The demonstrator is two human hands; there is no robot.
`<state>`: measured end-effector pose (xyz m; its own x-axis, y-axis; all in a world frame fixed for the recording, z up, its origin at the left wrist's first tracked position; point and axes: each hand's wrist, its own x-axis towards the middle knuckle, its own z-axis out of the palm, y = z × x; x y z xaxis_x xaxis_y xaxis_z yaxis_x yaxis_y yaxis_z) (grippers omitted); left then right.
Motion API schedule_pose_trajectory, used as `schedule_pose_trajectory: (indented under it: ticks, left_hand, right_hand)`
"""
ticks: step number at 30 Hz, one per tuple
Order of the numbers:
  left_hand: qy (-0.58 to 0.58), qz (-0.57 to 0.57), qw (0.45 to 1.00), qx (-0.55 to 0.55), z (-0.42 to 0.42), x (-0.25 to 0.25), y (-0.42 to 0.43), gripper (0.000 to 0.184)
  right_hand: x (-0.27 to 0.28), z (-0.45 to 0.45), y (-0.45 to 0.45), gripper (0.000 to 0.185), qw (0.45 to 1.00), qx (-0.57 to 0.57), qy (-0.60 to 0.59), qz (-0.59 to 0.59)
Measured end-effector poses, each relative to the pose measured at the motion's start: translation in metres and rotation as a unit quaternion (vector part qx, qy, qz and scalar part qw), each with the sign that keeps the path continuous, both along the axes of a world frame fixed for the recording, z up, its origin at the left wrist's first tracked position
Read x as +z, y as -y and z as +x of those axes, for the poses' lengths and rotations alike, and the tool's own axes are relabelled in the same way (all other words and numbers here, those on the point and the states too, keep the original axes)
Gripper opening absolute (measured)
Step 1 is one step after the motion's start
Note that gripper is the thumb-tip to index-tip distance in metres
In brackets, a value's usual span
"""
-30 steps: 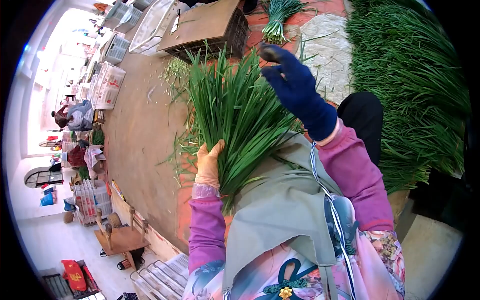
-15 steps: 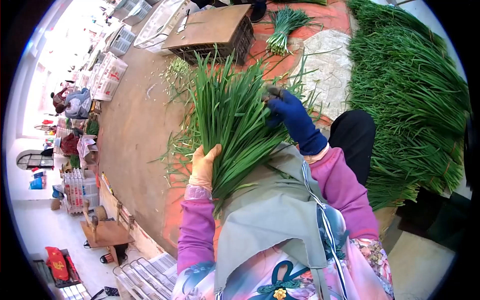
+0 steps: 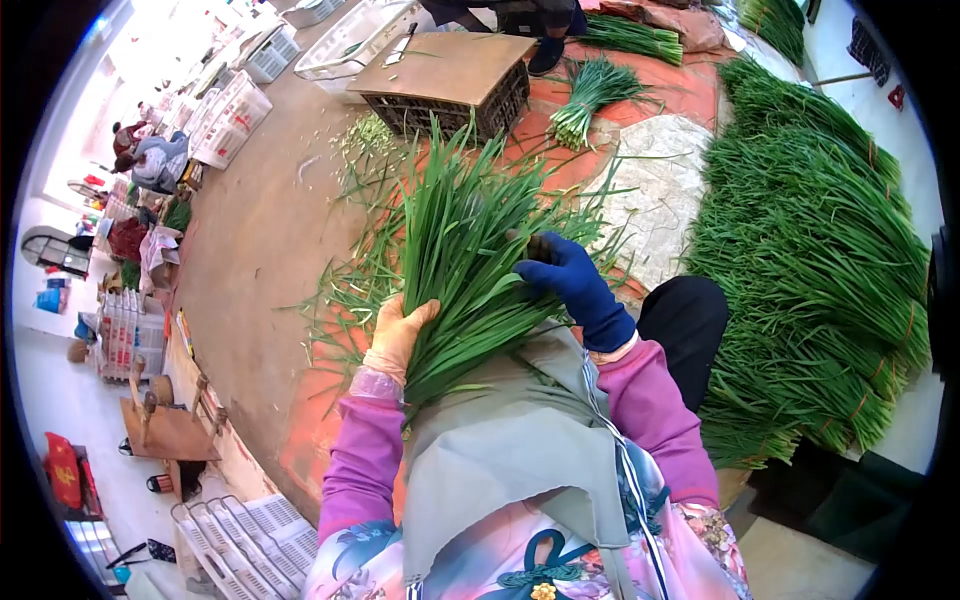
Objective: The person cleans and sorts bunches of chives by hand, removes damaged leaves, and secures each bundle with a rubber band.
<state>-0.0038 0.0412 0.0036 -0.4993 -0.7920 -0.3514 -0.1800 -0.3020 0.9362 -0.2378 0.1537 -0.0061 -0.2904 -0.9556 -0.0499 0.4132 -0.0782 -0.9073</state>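
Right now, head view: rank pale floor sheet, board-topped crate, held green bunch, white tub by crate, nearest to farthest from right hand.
From the right hand:
1. Held green bunch: at its fingers.
2. Pale floor sheet: ahead, slightly right.
3. Board-topped crate: farther, ahead-left.
4. White tub: past the crate, farther left.

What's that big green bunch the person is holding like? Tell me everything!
The green bunch is many long, thin, flat leaves, like grass. It leans across the grey apron, tips fanning out away from the person, some bending right. The left hand grips its left side; the right hand touches its right side. I can't see any tie.
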Motion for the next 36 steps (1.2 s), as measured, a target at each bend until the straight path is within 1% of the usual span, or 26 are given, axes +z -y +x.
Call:
schedule_pose_trajectory:
  ticks: [1,2,3,5,6,11,13,14,15,16,17,18,19,20,21,22,23,25,26,27,29,30,31,33,35,36]
  left_hand:
    - [-0.002,-0.008,1.000,-0.010,-0.001,0.000,0.000,0.021]
    - [0.010,-0.013,1.000,-0.015,-0.002,0.002,0.000,0.021]
    - [0.005,-0.012,1.000,-0.011,-0.003,0.002,0.000,0.021]
    - [0.025,-0.031,0.999,-0.021,-0.004,0.002,0.000,0.024]
    - [0.038,-0.049,0.998,-0.027,-0.003,0.000,0.001,0.025]
    - [0.024,-0.043,0.999,-0.022,-0.004,-0.006,0.001,0.025]
    - [0.042,-0.043,0.998,-0.026,-0.005,-0.006,0.002,0.024]
    - [0.043,-0.035,0.998,-0.025,-0.005,-0.004,0.001,0.025]
    - [0.042,-0.033,0.998,-0.022,-0.007,-0.005,0.001,0.025]
    - [0.036,-0.043,0.998,-0.023,-0.007,-0.006,0.002,0.025]
    - [0.031,-0.053,0.998,-0.025,-0.007,-0.007,0.002,0.026]
    - [0.031,-0.052,0.998,-0.023,-0.006,-0.006,0.002,0.026]
    - [0.040,-0.057,0.997,-0.024,-0.006,-0.005,0.002,0.027]
    - [0.049,-0.061,0.997,-0.025,-0.007,-0.003,0.002,0.027]
    - [0.058,-0.065,0.996,-0.027,-0.008,-0.002,0.002,0.028]
    - [0.059,-0.064,0.996,-0.027,-0.007,-0.004,0.003,0.028]
    - [0.054,-0.047,0.997,-0.031,-0.005,-0.007,0.005,0.028]
    - [0.047,-0.032,0.998,-0.037,-0.007,-0.009,0.008,0.029]
    - [0.046,-0.039,0.998,-0.036,-0.007,-0.008,0.007,0.028]
    - [0.047,-0.046,0.997,-0.034,-0.007,-0.008,0.006,0.028]
    - [0.048,-0.039,0.997,-0.035,-0.007,-0.004,0.003,0.027]
    - [0.045,-0.036,0.998,-0.035,-0.008,-0.003,0.004,0.027]
    - [0.045,-0.036,0.998,-0.036,-0.009,-0.005,0.005,0.027]
    - [0.049,-0.038,0.997,-0.035,-0.008,-0.007,0.006,0.025]
    - [0.049,-0.036,0.998,-0.031,-0.008,-0.004,0.004,0.025]
    - [0.048,-0.033,0.998,-0.028,-0.009,-0.003,0.003,0.024]
  right_hand:
    - [-0.001,-0.002,0.000,0.024,1.000,0.020,-0.016,-0.002]
    - [-0.002,-0.005,0.002,0.016,0.994,0.013,-0.108,-0.009]
    - [0.002,-0.005,0.001,0.016,0.993,0.017,-0.113,-0.009]
    - [0.011,0.000,-0.003,0.016,0.998,0.006,-0.048,0.035]
    - [0.009,-0.001,-0.002,0.018,0.996,0.001,-0.070,0.055]
    - [-0.007,-0.001,0.000,0.018,0.996,-0.017,-0.085,0.016]
    - [-0.018,-0.005,0.003,0.019,0.976,-0.033,-0.213,-0.030]
    - [-0.023,-0.007,-0.001,0.014,0.899,-0.089,-0.426,-0.057]
    - [-0.020,-0.013,-0.002,0.014,0.898,-0.085,-0.428,-0.057]
    - [-0.015,-0.023,-0.001,0.014,0.813,-0.073,-0.575,-0.056]
    - [-0.013,-0.034,0.000,0.015,0.705,-0.060,-0.705,-0.054]
    - [-0.019,-0.050,0.001,0.019,0.707,-0.131,-0.693,-0.040]
    - [-0.021,-0.069,0.000,0.011,0.731,-0.226,-0.639,-0.084]
    - [-0.024,-0.082,-0.005,0.009,0.743,-0.269,-0.612,-0.004]
    - [-0.024,-0.101,-0.012,0.010,0.755,-0.205,-0.611,0.116]
    - [-0.029,-0.115,-0.018,0.021,0.691,-0.182,-0.683,0.151]
    - [-0.040,-0.121,-0.025,0.035,0.631,-0.260,-0.720,0.126]
    - [-0.015,-0.114,-0.028,0.044,0.709,-0.302,-0.623,0.136]
    - [0.003,-0.106,-0.027,0.043,0.794,-0.309,-0.518,0.083]
    - [0.019,-0.101,-0.023,0.027,0.836,-0.308,-0.454,0.027]
    - [0.047,-0.090,-0.023,0.016,0.862,-0.230,-0.448,0.052]
    - [0.051,-0.087,-0.017,0.021,0.837,-0.241,-0.491,0.011]
    - [0.050,-0.089,-0.013,0.014,0.809,-0.217,-0.546,-0.012]
    - [0.045,-0.086,-0.003,0.015,0.764,-0.240,-0.588,-0.114]
    - [0.047,-0.088,-0.008,0.037,0.744,-0.104,-0.659,-0.035]
    - [0.044,-0.086,-0.008,0.039,0.731,-0.081,-0.676,-0.043]
